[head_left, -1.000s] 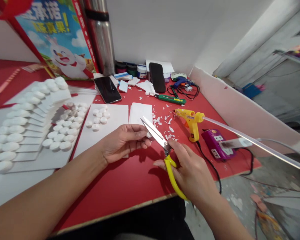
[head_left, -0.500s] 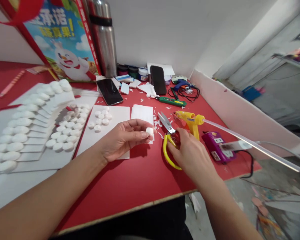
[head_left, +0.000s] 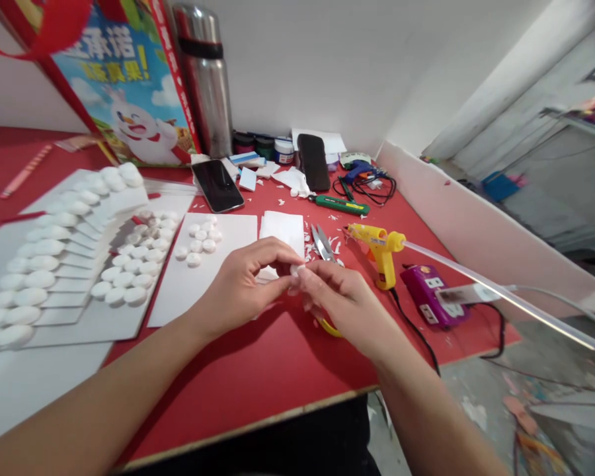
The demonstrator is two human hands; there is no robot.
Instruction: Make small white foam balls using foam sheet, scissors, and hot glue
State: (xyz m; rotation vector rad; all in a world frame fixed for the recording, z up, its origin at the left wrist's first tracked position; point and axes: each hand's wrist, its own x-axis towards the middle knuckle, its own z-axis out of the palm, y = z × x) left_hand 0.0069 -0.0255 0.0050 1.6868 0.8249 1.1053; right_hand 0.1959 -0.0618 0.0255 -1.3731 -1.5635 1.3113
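The small, rounded white piece (head_left: 298, 269) is between the fingertips of both hands, above the red worktop (head_left: 238, 390). It lies to the right of the left hand (head_left: 242, 277) and to the left of the right hand (head_left: 344, 297), so neither hand is clearly nearer. The left hand is nearly closed, its thumb and forefinger pinching the piece from one side. The right hand has its thumb and first finger closed at the opposite side; its lower fingers are partly hidden. The fingers cover most of the piece, therefore I cannot tell its long axis.

The scissors with steel blades (head_left: 322, 244) and yellow handles (head_left: 331, 328) are partly behind and under the right hand, which is the nearer one to them. Their long axis runs away from the person, the tips pointing to the far side and slightly left, with the blades a little apart. Whether the right hand also touches the handles, I cannot tell. The stack of white paper sheets (head_left: 281, 228) is just beyond the fingers.
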